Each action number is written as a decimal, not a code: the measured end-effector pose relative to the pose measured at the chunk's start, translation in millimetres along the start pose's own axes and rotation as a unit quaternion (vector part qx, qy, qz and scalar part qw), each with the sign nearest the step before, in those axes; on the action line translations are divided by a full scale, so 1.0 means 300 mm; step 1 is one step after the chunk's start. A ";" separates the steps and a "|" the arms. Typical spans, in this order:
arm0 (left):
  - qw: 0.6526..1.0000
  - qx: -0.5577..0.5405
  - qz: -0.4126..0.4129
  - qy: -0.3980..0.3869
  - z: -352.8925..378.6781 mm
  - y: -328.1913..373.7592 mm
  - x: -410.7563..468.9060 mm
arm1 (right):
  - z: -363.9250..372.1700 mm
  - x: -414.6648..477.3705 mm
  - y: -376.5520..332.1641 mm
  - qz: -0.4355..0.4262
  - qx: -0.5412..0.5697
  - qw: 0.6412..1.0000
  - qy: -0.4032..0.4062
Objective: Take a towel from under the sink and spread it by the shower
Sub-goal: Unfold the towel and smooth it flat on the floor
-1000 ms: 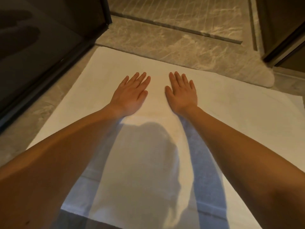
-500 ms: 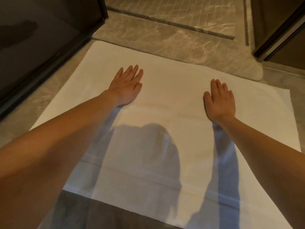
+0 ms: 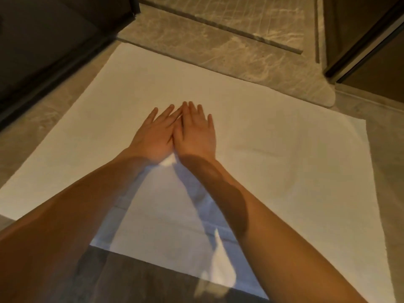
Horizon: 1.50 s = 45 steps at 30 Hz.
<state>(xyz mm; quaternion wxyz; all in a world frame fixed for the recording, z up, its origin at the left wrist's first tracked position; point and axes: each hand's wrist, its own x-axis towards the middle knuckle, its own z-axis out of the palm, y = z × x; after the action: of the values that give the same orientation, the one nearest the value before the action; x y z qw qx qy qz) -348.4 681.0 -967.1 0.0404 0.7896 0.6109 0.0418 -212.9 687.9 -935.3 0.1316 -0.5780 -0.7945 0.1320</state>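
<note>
A white towel (image 3: 273,132) lies spread flat on the stone floor, its far edge against the raised marble shower threshold (image 3: 218,47). My left hand (image 3: 153,136) and my right hand (image 3: 194,132) rest palm-down side by side at the towel's middle, fingers straight and touching each other. Neither hand holds anything. A faint crease runs to the right of my right hand. My forearms cover part of the towel's near half.
A dark glass panel with a black frame (image 3: 43,51) stands on the left. A dark door or cabinet edge (image 3: 367,40) rises at the right. The tiled shower floor (image 3: 251,12) lies beyond the threshold. Dark flooring (image 3: 142,281) borders the towel's near edge.
My hands were spread apart on the towel half a second ago. They have slid back together at the middle, now touching.
</note>
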 end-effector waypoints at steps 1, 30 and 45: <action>1.000 0.008 0.005 -0.005 -0.001 -0.002 -0.001 | 0.032 0.003 -0.063 -0.003 0.010 1.000 -0.010; 0.999 -0.007 -0.032 -0.025 -0.026 0.047 -0.343 | -0.038 -0.308 0.075 0.091 -0.038 0.995 0.012; 0.999 -0.025 -0.022 -0.022 -0.027 0.041 -0.347 | -0.130 -0.708 0.427 0.175 -0.082 0.981 -0.019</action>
<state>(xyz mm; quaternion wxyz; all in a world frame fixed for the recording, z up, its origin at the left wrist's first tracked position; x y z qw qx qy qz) -363.5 577.1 -959.2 0.0744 0.7757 0.6255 0.0381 -22.4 525.7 -957.5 0.0434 -0.7144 -0.6914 0.0984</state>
